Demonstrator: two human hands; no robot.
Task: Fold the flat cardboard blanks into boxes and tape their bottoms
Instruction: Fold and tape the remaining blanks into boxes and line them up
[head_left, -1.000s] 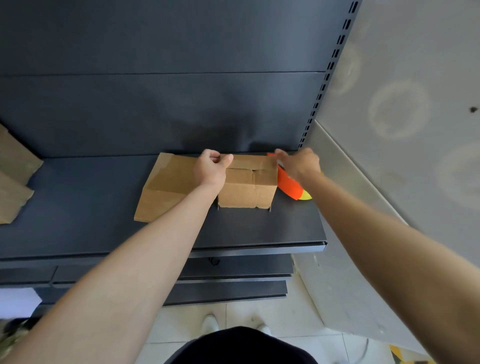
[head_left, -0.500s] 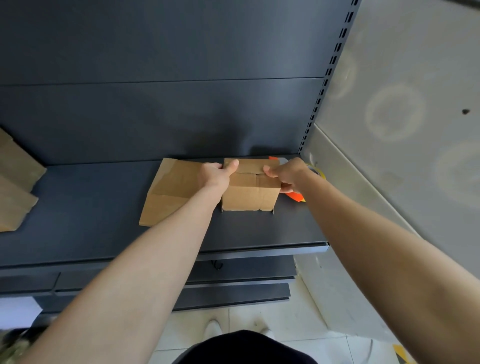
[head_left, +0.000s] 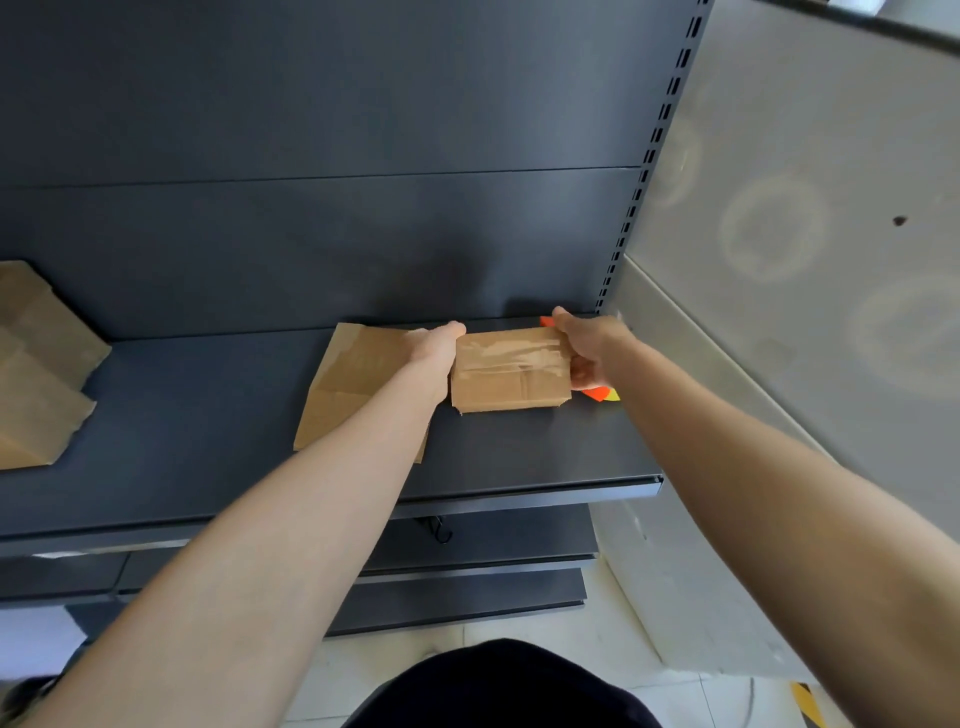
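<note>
A small folded cardboard box (head_left: 506, 382) sits on the dark shelf (head_left: 519, 457), with clear tape shining across its upper face. My left hand (head_left: 434, 348) grips its left side and my right hand (head_left: 587, 351) grips its right side. Under my left forearm lies a flat cardboard blank (head_left: 353, 384), partly hidden. An orange and yellow tape dispenser (head_left: 602, 394) peeks out behind my right hand, mostly covered.
More cardboard pieces (head_left: 41, 364) lie at the shelf's far left. The shelf's back panel (head_left: 311, 234) rises right behind the box, and a slotted upright (head_left: 644, 176) and grey wall (head_left: 805, 260) close the right side. Lower shelves (head_left: 467, 571) sit below.
My right hand has left the orange dispenser and taken the box's right side. The box has been tipped so that its taped face now shows on top.
</note>
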